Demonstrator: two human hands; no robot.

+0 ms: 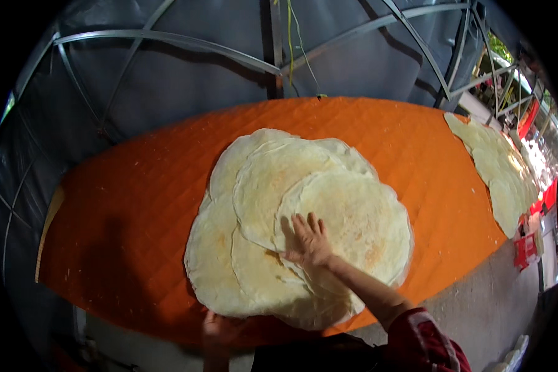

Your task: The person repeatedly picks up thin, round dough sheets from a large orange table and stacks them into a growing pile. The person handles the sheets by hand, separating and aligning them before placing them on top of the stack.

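Flat, spread right hand (310, 240) on flatbreads (328, 211); orange quilted cloth (136, 204), grey tarp wall (186, 80) behind.

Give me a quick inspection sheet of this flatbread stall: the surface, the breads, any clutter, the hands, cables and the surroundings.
Surface: orange quilted cloth over a long table.
Job's things: overlapping pile of large thin flatbreads in the middle; the top flatbread lies to the right.
Clutter: a second row of flatbreads at the far right end.
Hands: right hand flat, fingers spread, on the top flatbread; left hand at the near edge, below the pile, in shadow.
Cables: yellow and green cords hanging from the frame above.
Surroundings: grey tarp on metal tent poles; a concrete floor on the right.
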